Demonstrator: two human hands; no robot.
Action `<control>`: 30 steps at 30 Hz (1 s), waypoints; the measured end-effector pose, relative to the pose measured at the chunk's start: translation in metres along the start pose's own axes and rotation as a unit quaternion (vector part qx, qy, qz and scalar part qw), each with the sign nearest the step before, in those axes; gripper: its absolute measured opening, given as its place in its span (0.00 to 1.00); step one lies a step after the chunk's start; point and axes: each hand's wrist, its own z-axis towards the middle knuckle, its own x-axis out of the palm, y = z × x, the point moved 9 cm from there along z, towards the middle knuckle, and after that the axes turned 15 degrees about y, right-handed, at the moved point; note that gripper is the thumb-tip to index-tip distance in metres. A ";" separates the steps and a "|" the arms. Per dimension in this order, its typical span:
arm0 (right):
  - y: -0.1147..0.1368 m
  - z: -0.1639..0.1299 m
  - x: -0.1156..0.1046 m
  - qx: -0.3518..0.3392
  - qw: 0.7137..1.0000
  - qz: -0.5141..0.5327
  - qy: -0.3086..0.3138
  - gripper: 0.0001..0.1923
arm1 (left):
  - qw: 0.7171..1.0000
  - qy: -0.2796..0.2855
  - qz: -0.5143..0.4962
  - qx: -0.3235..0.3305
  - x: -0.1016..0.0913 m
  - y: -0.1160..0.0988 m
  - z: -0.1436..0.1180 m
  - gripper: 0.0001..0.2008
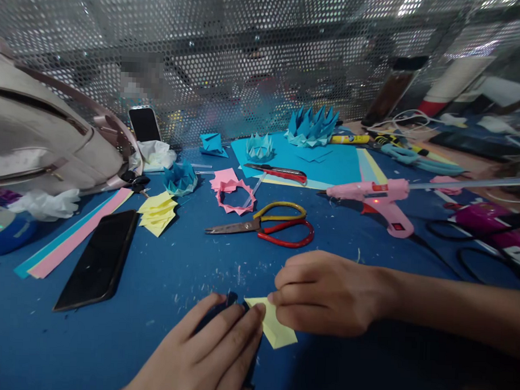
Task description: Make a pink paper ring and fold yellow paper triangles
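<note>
A small yellow paper piece (pixel 274 327) lies flat on the blue table (pixel 163 277), close to the person's body, and both hands work it. The left hand (pixel 212 352) presses down with its fingers laid flat and close together at the paper's near edge, seemingly to keep it from sliding. The right hand (pixel 325 294) has its fingers curled in tight, pinching the paper's upper corner, as one does when setting a fold. Just beyond the paper lie scissors (pixel 271 224) with red and yellow handles, within easy reach. Past the scissors sits a pink paper ring (pixel 235 195); to their left, a stack of yellow folded pieces (pixel 157 213) and a dark phone (pixel 98 260). Right of the scissors rests a pink glue gun (pixel 377 199).
</note>
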 end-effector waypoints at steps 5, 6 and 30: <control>0.003 0.001 -0.002 -0.006 1.000 -0.021 -0.007 0.13 | 1.000 0.017 -0.005 -0.005 0.001 0.000 0.002 0.17; 0.003 0.001 -0.002 -0.004 1.000 -0.025 -0.008 0.13 | 1.000 0.022 -0.005 -0.009 0.002 0.000 0.002 0.18; 0.007 0.002 0.003 -0.007 1.000 -0.027 0.005 0.12 | 0.999 0.034 0.016 -0.002 0.007 0.000 0.004 0.17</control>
